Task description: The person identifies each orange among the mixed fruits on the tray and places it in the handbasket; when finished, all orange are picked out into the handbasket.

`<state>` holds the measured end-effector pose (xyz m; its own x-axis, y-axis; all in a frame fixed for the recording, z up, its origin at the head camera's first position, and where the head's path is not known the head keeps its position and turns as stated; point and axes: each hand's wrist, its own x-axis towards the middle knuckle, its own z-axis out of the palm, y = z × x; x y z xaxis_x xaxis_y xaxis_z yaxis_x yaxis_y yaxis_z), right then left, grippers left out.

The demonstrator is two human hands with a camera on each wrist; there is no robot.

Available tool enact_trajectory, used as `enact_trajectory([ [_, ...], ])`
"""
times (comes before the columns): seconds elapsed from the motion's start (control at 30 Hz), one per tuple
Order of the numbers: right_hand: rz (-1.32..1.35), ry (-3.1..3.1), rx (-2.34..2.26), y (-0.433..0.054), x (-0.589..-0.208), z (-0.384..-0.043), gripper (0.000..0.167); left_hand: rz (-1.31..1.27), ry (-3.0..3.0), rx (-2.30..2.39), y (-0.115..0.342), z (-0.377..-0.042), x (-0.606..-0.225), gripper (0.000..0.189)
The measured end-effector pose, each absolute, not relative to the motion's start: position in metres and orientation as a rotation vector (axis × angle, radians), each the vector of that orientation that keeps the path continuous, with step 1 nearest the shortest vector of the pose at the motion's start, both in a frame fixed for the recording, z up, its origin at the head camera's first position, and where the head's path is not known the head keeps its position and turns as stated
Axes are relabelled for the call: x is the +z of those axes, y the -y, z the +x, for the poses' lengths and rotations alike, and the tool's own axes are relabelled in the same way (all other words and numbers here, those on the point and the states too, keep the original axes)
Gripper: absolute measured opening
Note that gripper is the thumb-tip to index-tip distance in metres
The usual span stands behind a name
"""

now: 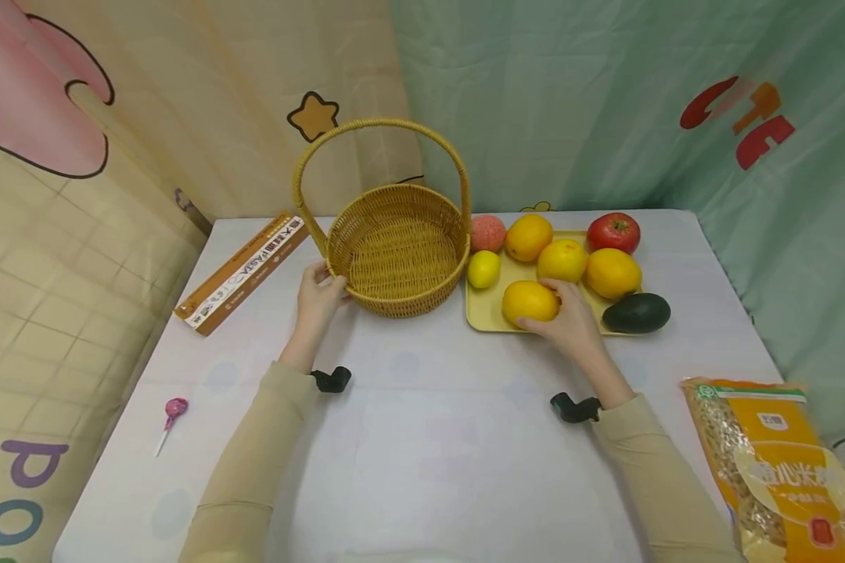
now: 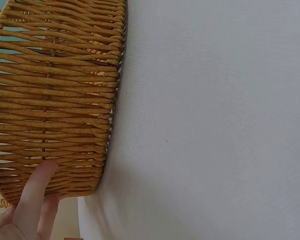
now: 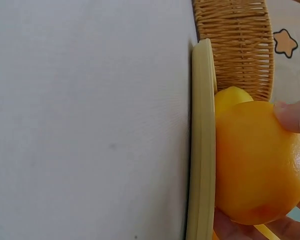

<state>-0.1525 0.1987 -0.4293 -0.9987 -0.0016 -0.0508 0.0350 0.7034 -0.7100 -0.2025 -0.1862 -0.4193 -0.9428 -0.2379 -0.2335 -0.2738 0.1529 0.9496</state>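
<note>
A round wicker basket (image 1: 408,303) with a tall arched handle stands at the back of the table, its inside bare. My left hand (image 1: 320,299) holds its left side at the rim. In the left wrist view, a finger (image 2: 36,187) lies against the woven outer wall. On a pale yellow tray (image 1: 484,319) to the basket's right, my right hand (image 1: 569,317) grips a smooth, oval yellow-orange fruit (image 1: 530,303), thumb and fingers on opposite sides. Close up in the right wrist view, this fruit (image 3: 260,162) sits right at the tray's edge (image 3: 204,125).
Around the tray are a lemon (image 1: 483,270), a pink ball-shaped fruit (image 1: 487,234), several yellow fruits (image 1: 562,261), a red apple-like fruit (image 1: 613,233) and a dark green avocado (image 1: 636,313). A pasta box (image 1: 242,274), a lollipop (image 1: 176,408) and a grain bag (image 1: 774,469) lie farther out.
</note>
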Motion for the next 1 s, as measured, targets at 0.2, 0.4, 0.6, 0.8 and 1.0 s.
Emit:
enact_trajectory([
  [0.2,0.009,-2.824,-1.267,-0.189,-0.424,-0.158,0.08,-0.561,-2.408,1.928,0.187,-0.203,-0.419,0.056],
  [0.4,-0.068,-2.813,-1.377,-0.17,-0.407,-0.166,0.078,-0.57,-2.437,1.882,0.189,-0.198,-0.417,0.056],
  [0.6,-0.232,-2.77,-1.569,-0.136,-0.389,-0.174,0.075,-0.565,-2.475,1.837,0.192,-0.191,-0.416,0.056],
  [0.8,-0.36,-2.736,-1.578,-0.096,-0.38,-0.186,0.076,-0.532,-2.492,1.796,0.191,-0.182,-0.416,0.058],
  [1.0,-0.453,-2.74,-1.469,-0.055,-0.385,-0.198,0.076,-0.492,-2.466,1.81,0.19,-0.175,-0.416,0.059],
])
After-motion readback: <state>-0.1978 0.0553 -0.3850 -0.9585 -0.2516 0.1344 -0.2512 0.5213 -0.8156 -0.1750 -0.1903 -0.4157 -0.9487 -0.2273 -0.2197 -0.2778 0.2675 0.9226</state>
